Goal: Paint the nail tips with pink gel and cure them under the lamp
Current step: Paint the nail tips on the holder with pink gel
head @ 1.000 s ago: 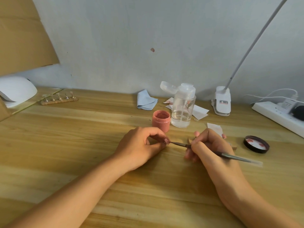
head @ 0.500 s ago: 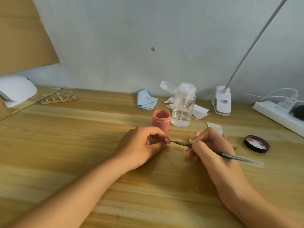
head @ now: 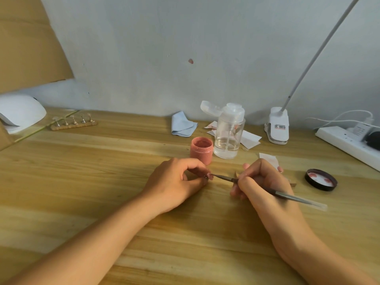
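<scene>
My left hand [head: 176, 182] rests on the wooden table and pinches a small nail tip [head: 209, 176] between thumb and forefinger. My right hand [head: 261, 182] grips a thin gel brush [head: 287, 195] like a pen, and its bristle end touches the nail tip. An open pink gel jar [head: 201, 150] stands just behind my hands. Its black lid [head: 320, 179] lies upside down at the right. A white curing lamp [head: 19, 112] sits at the far left, with a wooden strip of nail stands [head: 74, 121] beside it.
A clear pump bottle [head: 229, 132] stands next to the jar. Behind it lie a blue cloth [head: 184, 125] and paper wipes [head: 250, 138]. A clip lamp base [head: 278, 128] and a white power strip [head: 347, 147] sit at the right. Cardboard [head: 26, 42] leans at the left.
</scene>
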